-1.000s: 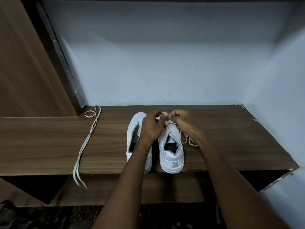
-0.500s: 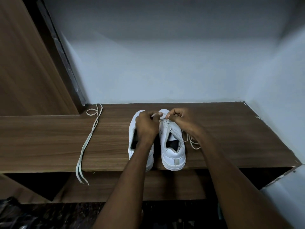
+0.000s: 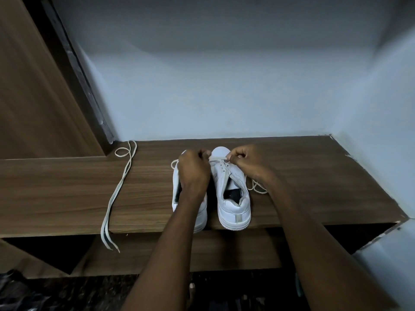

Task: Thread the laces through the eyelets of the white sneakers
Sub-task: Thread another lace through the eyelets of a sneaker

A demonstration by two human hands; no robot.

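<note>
Two white sneakers stand side by side on the wooden shelf [image 3: 314, 187], heels toward me. The right sneaker [image 3: 233, 198] has a white lace [image 3: 216, 158] stretched across its toe-end eyelets. My left hand [image 3: 194, 169] pinches one end of that lace and covers much of the left sneaker [image 3: 201, 217]. My right hand [image 3: 249, 162] pinches the other end just past the eyelets. Slack lace loops out to the right of the shoe and a small loop shows left of my left hand.
A second loose lace [image 3: 119, 187] lies on the shelf to the left, its ends hanging over the front edge. A wooden panel [image 3: 33, 97] rises at the left. White walls close the back and right. A lower shelf sits beneath.
My hands have drawn apart, pulling the lace taut across the front eyelets of the right sneaker. The view has shifted slightly closer.
</note>
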